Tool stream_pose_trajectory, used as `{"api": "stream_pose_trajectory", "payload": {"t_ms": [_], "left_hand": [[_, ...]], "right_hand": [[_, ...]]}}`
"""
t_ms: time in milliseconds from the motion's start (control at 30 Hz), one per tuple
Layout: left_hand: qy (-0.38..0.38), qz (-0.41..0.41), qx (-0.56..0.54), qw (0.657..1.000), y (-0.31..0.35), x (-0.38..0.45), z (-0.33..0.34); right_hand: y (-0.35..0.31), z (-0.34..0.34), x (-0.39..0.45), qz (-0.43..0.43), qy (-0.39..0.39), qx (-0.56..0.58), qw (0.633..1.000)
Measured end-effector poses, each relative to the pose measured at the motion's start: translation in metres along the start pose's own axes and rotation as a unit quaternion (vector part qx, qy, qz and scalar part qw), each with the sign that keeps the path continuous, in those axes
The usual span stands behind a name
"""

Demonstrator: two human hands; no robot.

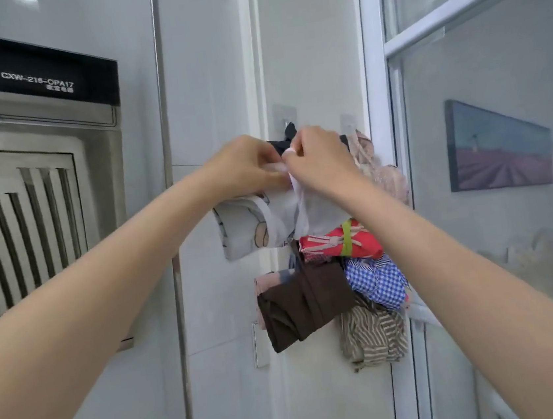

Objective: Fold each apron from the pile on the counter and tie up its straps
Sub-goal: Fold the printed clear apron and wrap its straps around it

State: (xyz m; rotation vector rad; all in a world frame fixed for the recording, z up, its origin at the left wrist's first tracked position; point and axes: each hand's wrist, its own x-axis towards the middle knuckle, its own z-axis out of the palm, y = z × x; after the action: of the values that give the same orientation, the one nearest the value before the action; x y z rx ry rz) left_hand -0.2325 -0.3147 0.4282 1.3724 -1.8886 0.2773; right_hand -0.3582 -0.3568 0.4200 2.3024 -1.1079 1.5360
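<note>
Both hands, left hand [246, 166] and right hand [319, 156], pinch a white strap [294, 181] between curled fingers [288, 155]; the folded white apron [256, 225] hangs just below them against the wall.

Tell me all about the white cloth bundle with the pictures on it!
The white apron bundle is soft, thin-looking fabric, folded into a roll and printed with tan rounded shapes outlined in dark lines. It hangs high against the pale wall, above the red bundle and brown bundle. Its white strap runs up from it; the left hand and right hand both pinch it near the hook.
</note>
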Motion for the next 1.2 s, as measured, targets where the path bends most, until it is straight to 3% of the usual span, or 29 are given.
{"api": "stream_pose_trajectory", "payload": {"t_ms": [133, 267, 433, 567, 633, 767, 900, 1200], "left_hand": [[0.053, -0.063, -0.081, 0.993, 0.016, 0.019, 0.005], [0.045, -0.107, -0.258, 0.959, 0.014, 0.019, 0.040], [0.011, -0.022, -0.167, 0.986, 0.007, -0.011, 0.109], [-0.012, 0.028, -0.147, 0.989, 0.001, -0.018, 0.154], [0.020, -0.016, -0.202, 0.979, -0.003, -0.015, 0.160], [0.049, -0.171, -0.327, 0.928, -0.020, -0.021, 0.169], [0.017, -0.166, -0.283, 0.944, -0.045, -0.037, 0.179], [0.053, -0.222, -0.291, 0.929, -0.072, -0.044, 0.171]], "right_hand": [[0.036, -0.029, 0.022, 0.056, 0.056, -0.004, 0.997], [0.074, -0.031, 0.018, 0.111, 0.051, 0.043, 0.992], [0.127, 0.000, -0.019, 0.222, -0.035, 0.065, 0.972], [0.161, 0.024, -0.034, 0.336, -0.017, 0.121, 0.934], [0.163, 0.020, -0.030, 0.331, -0.019, 0.134, 0.934], [0.147, 0.012, -0.035, 0.285, -0.115, 0.189, 0.933], [0.137, 0.035, -0.058, 0.306, -0.154, 0.309, 0.887], [0.113, 0.114, -0.039, 0.406, 0.000, 0.207, 0.890]]}}
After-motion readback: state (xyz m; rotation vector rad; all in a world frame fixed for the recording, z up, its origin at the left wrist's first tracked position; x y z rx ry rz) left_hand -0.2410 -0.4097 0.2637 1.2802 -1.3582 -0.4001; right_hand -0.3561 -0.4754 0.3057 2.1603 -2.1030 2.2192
